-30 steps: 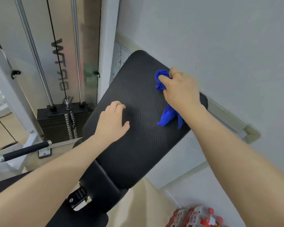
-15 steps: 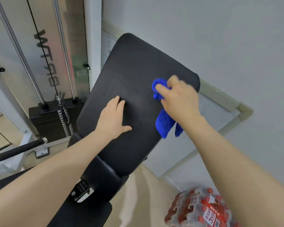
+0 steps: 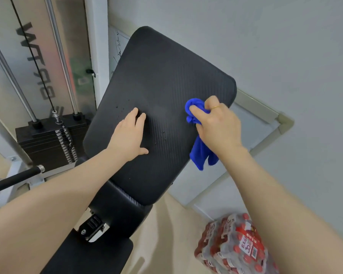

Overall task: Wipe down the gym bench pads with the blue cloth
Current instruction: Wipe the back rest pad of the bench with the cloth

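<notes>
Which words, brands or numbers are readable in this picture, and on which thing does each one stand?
Large dark letters on the panel of the cable machine: mirrored and partly cut off, not readable with certainty.
Handwriting on the white board behind the back pad: too faint to read.
Red label on the pack of water bottles: a large number, possibly "30", beside characters too blurred to read.

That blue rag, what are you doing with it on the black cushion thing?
A person is wiping a gym bench. The right hand grips a bunched blue cloth against the right side of the tilted back pad, with the cloth's loose end hanging past the pad's edge. The left hand rests flat on the pad. A few small specks show on the pad near the left hand. The seat pad lies lower down, not being touched.
</notes>
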Demonstrator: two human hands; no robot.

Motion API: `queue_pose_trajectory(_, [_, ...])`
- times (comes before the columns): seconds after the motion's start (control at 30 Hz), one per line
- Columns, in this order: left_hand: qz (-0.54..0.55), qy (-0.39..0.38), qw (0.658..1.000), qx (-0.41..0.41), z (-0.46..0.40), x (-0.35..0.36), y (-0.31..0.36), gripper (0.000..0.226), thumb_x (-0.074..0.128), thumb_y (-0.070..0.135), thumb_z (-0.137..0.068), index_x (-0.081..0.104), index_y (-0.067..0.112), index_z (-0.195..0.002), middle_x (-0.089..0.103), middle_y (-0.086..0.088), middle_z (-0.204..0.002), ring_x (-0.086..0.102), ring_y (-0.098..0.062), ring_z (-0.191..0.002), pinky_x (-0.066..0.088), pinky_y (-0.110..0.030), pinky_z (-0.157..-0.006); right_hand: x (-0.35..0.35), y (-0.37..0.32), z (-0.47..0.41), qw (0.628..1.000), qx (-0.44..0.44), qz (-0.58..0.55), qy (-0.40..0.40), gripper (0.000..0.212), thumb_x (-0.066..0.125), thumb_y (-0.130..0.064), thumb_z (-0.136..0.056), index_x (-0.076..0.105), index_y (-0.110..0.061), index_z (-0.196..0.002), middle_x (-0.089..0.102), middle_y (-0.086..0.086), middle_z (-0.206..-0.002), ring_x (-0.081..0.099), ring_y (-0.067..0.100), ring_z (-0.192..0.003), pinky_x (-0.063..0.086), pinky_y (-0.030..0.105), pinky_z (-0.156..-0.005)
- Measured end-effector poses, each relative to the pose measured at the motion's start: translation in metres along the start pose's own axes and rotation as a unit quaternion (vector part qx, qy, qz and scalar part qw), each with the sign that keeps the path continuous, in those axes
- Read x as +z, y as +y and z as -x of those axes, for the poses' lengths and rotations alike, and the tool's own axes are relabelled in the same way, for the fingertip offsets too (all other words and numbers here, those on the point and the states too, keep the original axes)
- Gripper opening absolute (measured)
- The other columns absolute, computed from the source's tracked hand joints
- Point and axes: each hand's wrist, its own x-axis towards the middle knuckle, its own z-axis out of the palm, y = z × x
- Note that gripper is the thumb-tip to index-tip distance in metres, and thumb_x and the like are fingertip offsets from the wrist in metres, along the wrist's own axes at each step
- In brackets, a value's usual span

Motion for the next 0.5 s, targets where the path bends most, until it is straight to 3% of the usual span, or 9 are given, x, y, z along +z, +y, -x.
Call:
queue_pose_trajectory(0.07, [0.002,-0.002,1.0,0.001,-0.001,0.002,-0.002,0.108,0.079,0.035,-0.068,0.009,0.006,-0.146,0.004,-0.018,-0.155,0.015,-0.033,-0.143,0.02,-0.04,-0.115,-0.004,0.005,-0.002,0.997,0.062,-0.043,0.008,0.029,0.067,-0.002,-0.064,0.069,-0.014,-0.091,0.055,0.013,-0.081,0.047,0.027,-0.051,0.029,0.021,-0.045])
queue_pose_trajectory(0.17, [0.01,0.004,1.0,0.003,-0.003,0.005,-0.004,0.108,0.079,0.034,-0.068,0.01,0.005,-0.146,0.004,-0.018,-0.156,0.011,-0.032,-0.144,0.02,-0.04,-0.116,0.006,-0.02,0.023,0.994,0.091,-0.065,-0.016,0.027,0.069,-0.003,-0.062,0.069,-0.016,-0.086,0.053,0.011,-0.078,0.049,0.026,-0.052,0.027,0.019,-0.044])
queue_pose_trajectory(0.33, [0.005,0.007,1.0,0.013,-0.002,0.006,-0.007,0.108,0.078,0.036,-0.069,0.009,0.005,-0.146,0.004,-0.019,-0.155,0.012,-0.031,-0.144,0.021,-0.04,-0.116,0.017,-0.04,0.042,0.989,-0.035,-0.047,-0.133,0.027,0.077,-0.001,-0.051,0.064,-0.013,-0.072,0.05,0.008,-0.07,0.035,0.021,-0.045,0.024,0.017,-0.041])
queue_pose_trajectory(0.4, [0.009,0.006,1.0,0.016,-0.002,0.006,-0.008,0.108,0.077,0.036,-0.069,0.008,0.006,-0.146,0.003,-0.018,-0.156,0.012,-0.031,-0.144,0.023,-0.04,-0.115,0.007,-0.027,0.01,0.992,-0.056,-0.021,-0.113,0.026,0.074,0.001,-0.054,0.063,-0.01,-0.074,0.052,0.011,-0.074,0.033,0.021,-0.049,0.025,0.021,-0.044])
queue_pose_trajectory(0.5, [0.011,0.003,1.0,0.022,-0.002,0.005,-0.011,0.107,0.077,0.038,-0.07,0.008,0.008,-0.146,0.003,-0.016,-0.156,0.016,-0.031,-0.143,0.026,-0.039,-0.114,-0.001,-0.008,-0.035,0.997,0.042,-0.011,-0.065,0.021,0.062,-0.004,-0.072,0.064,-0.011,-0.092,0.053,0.016,-0.092,0.039,0.025,-0.061,0.029,0.027,-0.049])
